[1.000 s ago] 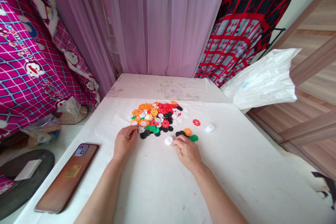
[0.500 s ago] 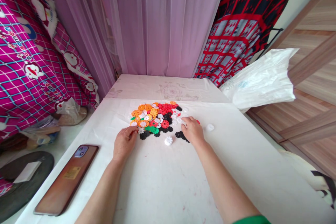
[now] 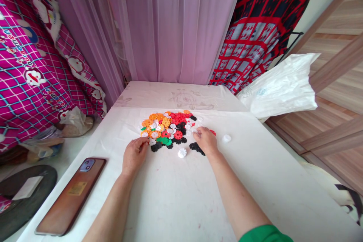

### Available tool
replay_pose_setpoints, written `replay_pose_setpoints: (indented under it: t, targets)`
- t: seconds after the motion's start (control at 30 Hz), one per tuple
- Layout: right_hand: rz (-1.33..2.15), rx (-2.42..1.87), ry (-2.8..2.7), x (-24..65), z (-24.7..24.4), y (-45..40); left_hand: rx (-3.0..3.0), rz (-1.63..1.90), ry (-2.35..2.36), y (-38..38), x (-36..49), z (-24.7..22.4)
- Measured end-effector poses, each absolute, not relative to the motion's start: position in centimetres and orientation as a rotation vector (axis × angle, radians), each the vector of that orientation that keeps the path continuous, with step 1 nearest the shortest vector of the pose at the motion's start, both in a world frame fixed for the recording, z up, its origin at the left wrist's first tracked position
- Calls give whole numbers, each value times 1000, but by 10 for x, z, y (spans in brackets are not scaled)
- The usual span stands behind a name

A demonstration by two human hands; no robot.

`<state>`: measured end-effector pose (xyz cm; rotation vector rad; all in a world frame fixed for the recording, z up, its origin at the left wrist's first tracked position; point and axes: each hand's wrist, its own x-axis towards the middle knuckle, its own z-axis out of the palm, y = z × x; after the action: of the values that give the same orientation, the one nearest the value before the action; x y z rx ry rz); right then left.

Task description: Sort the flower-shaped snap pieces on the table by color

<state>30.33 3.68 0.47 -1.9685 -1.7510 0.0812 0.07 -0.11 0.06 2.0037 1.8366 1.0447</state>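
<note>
A pile of flower-shaped plastic discs (image 3: 167,124) in orange, red, white, green and black lies on the white-covered table (image 3: 170,204). At its left front edge is my left hand (image 3: 135,153), fingers closed together near a white disc; what they hold, if anything, is too small to tell. To the right of the pile, my right hand (image 3: 207,140) pinches at something small and whitish that I cannot make out. Black discs (image 3: 197,148) lie just left of its wrist. A small white stack (image 3: 182,152) sits between the hands, and a red disc (image 3: 212,132) shows beyond the right hand.
White discs (image 3: 226,138) lie right of my right hand. A brown phone (image 3: 72,196) rests at the table's left edge. Beyond the right edge stands a white bag (image 3: 283,87). A purple curtain (image 3: 178,26) hangs behind the table.
My right hand has shifted slightly left, uncovering more of the red disc beside it. My left hand has stayed almost still at the pile's edge.
</note>
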Motion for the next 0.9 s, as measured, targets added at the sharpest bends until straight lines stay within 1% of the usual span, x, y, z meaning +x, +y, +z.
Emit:
replay_pose_setpoints:
  t: [0.13, 0.23, 0.33, 0.6, 0.9]
  targets:
    - [188, -1757, -1660, 302, 4, 9, 2007, 1038, 1838, -1, 1, 0]
    - [320, -1639, -1755, 294, 10, -16, 2010, 1032, 1844, -1, 1, 0]
    - [353, -1567, -1892, 285, 17, -30, 2011, 1037, 1846, -1, 1, 0]
    - [232, -1605, -2043, 272, 19, -30, 2005, 1024, 1845, -1, 1, 1]
    - [296, -1646, -2051, 269, 22, -31, 2015, 1022, 1853, -1, 1, -1]
